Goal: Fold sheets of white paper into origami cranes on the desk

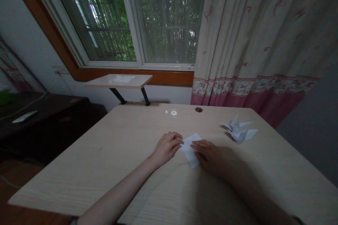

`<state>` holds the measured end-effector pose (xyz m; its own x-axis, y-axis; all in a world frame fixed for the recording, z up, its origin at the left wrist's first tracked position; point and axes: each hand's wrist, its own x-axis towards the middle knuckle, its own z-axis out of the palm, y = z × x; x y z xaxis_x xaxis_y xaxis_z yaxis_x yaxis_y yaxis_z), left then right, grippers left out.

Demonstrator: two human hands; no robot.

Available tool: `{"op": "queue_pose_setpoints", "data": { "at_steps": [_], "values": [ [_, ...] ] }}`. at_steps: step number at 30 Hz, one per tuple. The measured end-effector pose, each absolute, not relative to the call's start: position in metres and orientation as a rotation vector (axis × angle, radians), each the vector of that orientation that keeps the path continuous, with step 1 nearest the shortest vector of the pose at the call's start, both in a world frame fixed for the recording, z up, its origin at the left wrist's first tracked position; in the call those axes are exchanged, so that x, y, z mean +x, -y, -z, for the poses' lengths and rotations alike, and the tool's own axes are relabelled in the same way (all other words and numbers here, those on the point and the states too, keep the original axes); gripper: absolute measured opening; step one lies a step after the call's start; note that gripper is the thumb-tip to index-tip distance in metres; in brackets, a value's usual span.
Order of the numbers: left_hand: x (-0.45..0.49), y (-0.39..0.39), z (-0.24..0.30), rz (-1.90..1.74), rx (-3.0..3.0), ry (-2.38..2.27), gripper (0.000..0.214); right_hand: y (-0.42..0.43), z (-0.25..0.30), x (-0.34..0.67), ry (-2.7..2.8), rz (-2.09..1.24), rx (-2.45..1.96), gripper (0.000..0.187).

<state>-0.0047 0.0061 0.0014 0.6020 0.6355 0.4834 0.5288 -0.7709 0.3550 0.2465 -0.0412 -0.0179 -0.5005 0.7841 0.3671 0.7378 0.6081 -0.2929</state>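
A folded piece of white paper [192, 154] lies on the table between my two hands, roughly kite-shaped with its lower point toward me. My left hand [167, 146] pinches its left corner between thumb and fingertips. Stretched out across the right side of the paper, the fingers of my right hand [211, 156] rest on it, slightly apart. Part of the paper's right edge is hidden under that hand. Two folded paper cranes [239, 134] stand close together to the right, beyond my right hand.
The pale wooden table [118, 161] has a round cable hole [199, 109] near its back edge. A small white ring [173, 113] lies nearby. At the back left, a raised shelf [100, 82] carries white paper [123, 78]. A curtain [237, 42] hangs behind the right side.
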Motion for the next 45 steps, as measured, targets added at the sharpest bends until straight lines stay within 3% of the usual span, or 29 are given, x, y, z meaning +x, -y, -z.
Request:
{"op": "queue_pose_setpoints", "data": {
  "at_steps": [14, 21, 33, 40, 45],
  "values": [
    [-0.007, -0.006, -0.006, -0.777, 2.622, -1.191, 0.024, 0.051, -0.003, 0.245, 2.402, -0.319, -1.144, 0.028],
    [-0.008, -0.004, -0.005, -0.794, 2.547, -1.274, 0.030, 0.049, 0.006, 0.247, 2.493, -0.293, -0.983, 0.041],
    [-0.007, -0.005, -0.004, -0.995, 2.492, -1.044, 0.034, 0.047, 0.010, 0.241, 2.517, -0.180, -1.243, 0.038],
    [-0.005, -0.001, -0.008, -0.822, 2.518, -0.837, 0.027, 0.044, 0.016, 0.242, 2.457, -0.052, -1.232, 0.043],
    [-0.007, -0.001, -0.011, -0.691, 2.579, -0.806, 0.058, 0.045, 0.016, 0.244, 2.451, -0.052, -1.230, 0.043]
  ]
}}
